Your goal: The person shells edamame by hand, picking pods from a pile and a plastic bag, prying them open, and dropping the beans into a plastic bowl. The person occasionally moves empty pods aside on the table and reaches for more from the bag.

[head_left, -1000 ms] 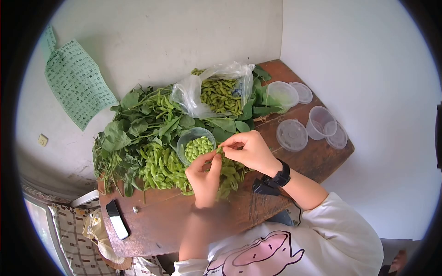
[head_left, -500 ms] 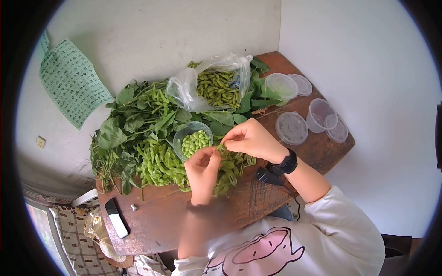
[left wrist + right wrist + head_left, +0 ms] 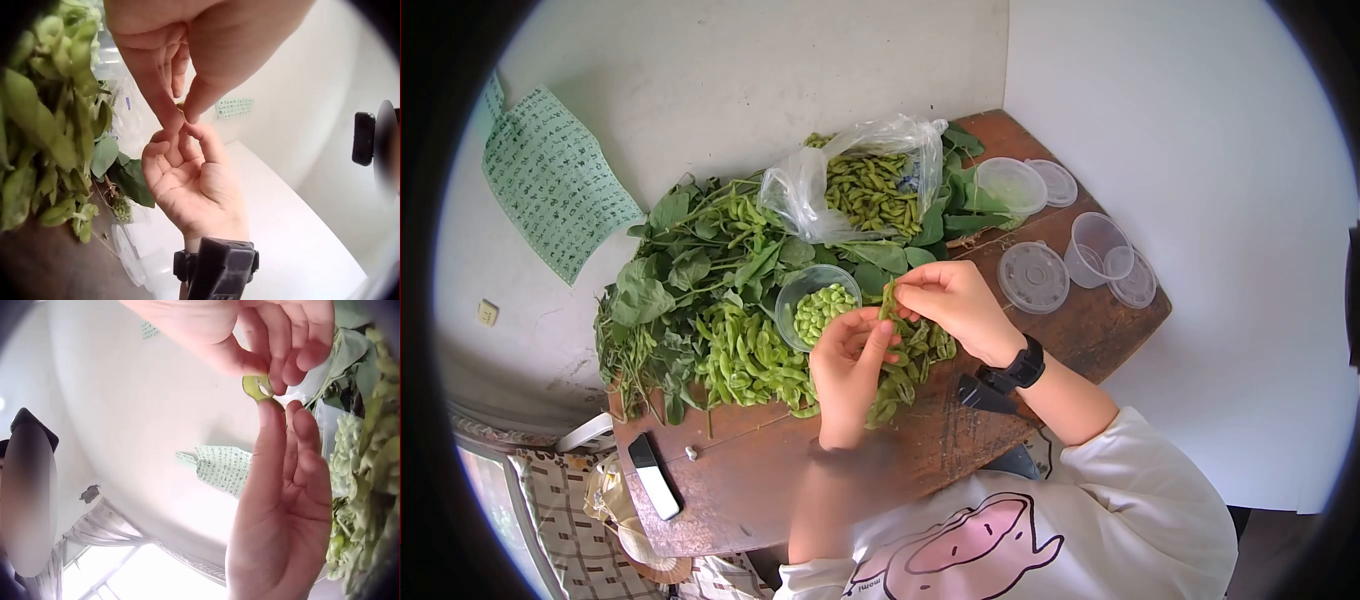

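A heap of unshelled pods (image 3: 745, 355) lies just left of the clear bowl (image 3: 800, 282) with shelled beans. Just right of the bowl, the left hand (image 3: 848, 365) pinches the lower end of an edamame pod (image 3: 888, 298), and the right hand (image 3: 952, 303) pinches its upper end. Farther right of the bowl lies a plastic lid (image 3: 1033, 277).
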### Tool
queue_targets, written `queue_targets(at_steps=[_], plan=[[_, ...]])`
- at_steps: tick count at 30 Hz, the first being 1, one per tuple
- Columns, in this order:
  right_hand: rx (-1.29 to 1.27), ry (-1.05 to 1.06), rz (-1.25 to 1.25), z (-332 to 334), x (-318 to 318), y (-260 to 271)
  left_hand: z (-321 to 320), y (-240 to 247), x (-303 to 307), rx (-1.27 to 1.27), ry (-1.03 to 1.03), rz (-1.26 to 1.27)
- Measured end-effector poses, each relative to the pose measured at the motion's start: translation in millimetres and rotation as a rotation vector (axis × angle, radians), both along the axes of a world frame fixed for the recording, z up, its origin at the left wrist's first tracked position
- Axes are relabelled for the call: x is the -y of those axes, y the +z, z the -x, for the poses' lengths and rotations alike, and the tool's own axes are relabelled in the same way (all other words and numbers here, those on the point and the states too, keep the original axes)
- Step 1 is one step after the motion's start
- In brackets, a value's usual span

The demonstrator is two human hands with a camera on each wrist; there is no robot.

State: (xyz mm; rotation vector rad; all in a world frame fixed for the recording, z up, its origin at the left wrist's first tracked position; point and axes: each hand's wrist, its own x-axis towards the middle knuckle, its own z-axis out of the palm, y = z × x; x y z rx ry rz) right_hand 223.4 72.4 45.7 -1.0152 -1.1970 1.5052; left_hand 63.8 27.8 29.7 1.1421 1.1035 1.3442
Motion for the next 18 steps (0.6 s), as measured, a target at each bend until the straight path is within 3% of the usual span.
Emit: queue_targets(at_steps=[5,14,18], plan=[[-0.076,-0.012,-0.011,4,3,-7,4,4,1,0.026,-0.003,0.033],[-0.196,0.117,0.039,-5,0,-5,12,1,0,0.259,-0.206,0.112],[-0.377,0.242,0.237,-8,0,-4,14,-1,-1,0.432,-0.326,0.146]])
